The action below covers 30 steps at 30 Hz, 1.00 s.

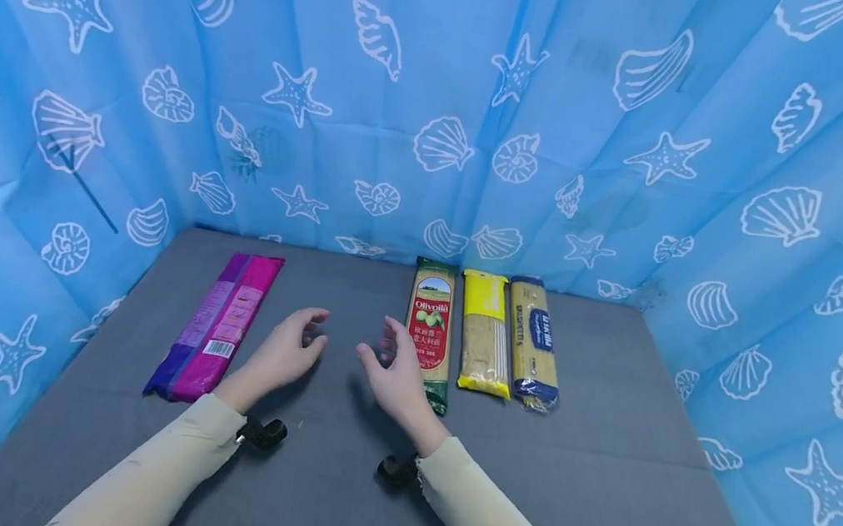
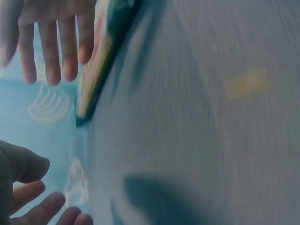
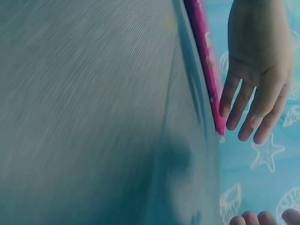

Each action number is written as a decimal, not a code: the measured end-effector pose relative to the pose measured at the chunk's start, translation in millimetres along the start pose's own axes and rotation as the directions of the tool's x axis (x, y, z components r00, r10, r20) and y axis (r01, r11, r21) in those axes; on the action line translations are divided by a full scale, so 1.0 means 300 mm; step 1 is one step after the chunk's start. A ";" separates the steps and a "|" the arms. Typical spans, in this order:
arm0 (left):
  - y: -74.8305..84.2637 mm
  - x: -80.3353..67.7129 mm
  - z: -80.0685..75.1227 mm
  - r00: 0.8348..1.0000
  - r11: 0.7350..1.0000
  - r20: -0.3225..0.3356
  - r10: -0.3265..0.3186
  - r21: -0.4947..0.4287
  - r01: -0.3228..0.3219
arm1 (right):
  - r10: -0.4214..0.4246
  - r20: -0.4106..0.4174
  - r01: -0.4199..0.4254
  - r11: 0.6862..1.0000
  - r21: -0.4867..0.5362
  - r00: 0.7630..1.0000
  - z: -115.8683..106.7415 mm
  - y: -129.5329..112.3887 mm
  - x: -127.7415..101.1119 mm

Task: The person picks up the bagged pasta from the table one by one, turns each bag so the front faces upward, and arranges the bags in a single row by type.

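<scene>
left hand (image 1: 284, 357): hovers above the grey table (image 1: 598, 479), fingers loosely spread and relaxed, holding nothing; in the right wrist view (image 3: 260, 79) it shows palm-on with straight fingers
right hand (image 1: 397, 374): raised over the table facing the left hand, fingers relaxed and apart, gripping nothing; just beside the green-red pack, whether touching it cannot be told
gap: the two palms face each other, near but not touching
green-red pasta pack (image 1: 431, 331): lies flat near the back of the table, labelled Olivoila, closest thing to the right hand; its edge shows blurred in the left wrist view (image 2: 101, 61)
yellow pasta pack (image 1: 485, 333): flat, just right of the green-red one
blue-labelled spaghetti pack (image 1: 535, 344): flat, rightmost of the three, side by side with the yellow one
purple-pink pack (image 1: 216, 324): lies alone on the left part of the table, near the left hand, well apart from the other three
sleeves (image 1: 163, 466): pale beige, covering both forearms
backdrop (image 1: 434, 114): blue cloth printed with white shells and starfish, around the table on three sides
</scene>
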<state>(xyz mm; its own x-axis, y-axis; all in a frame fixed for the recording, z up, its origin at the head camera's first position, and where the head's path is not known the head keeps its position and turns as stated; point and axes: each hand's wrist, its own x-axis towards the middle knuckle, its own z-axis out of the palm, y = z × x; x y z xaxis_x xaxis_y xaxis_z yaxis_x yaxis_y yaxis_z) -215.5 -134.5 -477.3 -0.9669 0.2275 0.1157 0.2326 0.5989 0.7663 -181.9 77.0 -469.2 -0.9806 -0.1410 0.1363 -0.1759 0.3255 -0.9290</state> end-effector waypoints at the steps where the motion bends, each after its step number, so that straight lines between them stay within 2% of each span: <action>1: -0.011 -0.003 -0.018 1.000 1.000 -0.013 -0.007 0.026 0.007 | 0.011 0.007 -0.011 0.999 0.032 1.000 0.014 -0.004 0.002; 6: -0.072 -0.010 -0.105 0.998 0.995 -0.063 -0.025 0.098 0.031 | 0.056 0.060 -0.063 0.990 0.126 0.997 0.085 -0.033 0.016; 10: -0.118 -0.008 -0.163 0.996 0.986 -0.083 -0.045 0.157 0.058 | 0.110 0.107 -0.122 0.986 0.118 0.988 0.128 -0.050 0.023; 13: -0.142 -0.003 -0.203 0.991 0.972 -0.122 -0.061 0.219 0.087 | 0.142 0.135 -0.156 0.982 0.102 0.981 0.149 -0.055 0.027; 17: -0.166 0.005 -0.251 0.976 0.950 -0.171 -0.134 0.257 0.175 | 0.155 0.175 -0.174 0.980 0.100 0.972 0.167 -0.060 0.031; 19: -0.179 0.008 -0.269 0.967 0.937 -0.164 -0.195 0.262 0.233 | 0.160 0.187 -0.181 0.978 0.100 0.969 0.170 -0.061 0.032; 24: -0.218 0.010 -0.293 0.938 0.902 -0.082 -0.336 0.260 0.346 | 0.180 0.209 -0.205 0.973 0.106 0.961 0.173 -0.056 0.032; 27: -0.243 0.010 -0.299 0.924 0.890 -0.051 -0.380 0.254 0.380 | 0.190 0.234 -0.221 0.968 0.114 0.953 0.178 -0.054 0.034; 30: -0.252 0.010 -0.303 0.917 0.888 -0.035 -0.397 0.236 0.394 | 0.199 0.264 -0.243 0.959 0.144 0.944 0.188 -0.046 0.037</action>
<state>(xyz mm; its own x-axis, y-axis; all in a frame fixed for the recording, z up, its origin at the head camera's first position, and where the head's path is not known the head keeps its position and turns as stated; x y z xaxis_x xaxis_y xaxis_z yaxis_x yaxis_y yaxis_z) -245.6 -248.9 -477.5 -0.9827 -0.0559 -0.1765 -0.1493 0.8030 0.5770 -185.3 18.2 -474.4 -0.9376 -0.3150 -0.1473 0.0817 0.2119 -0.9739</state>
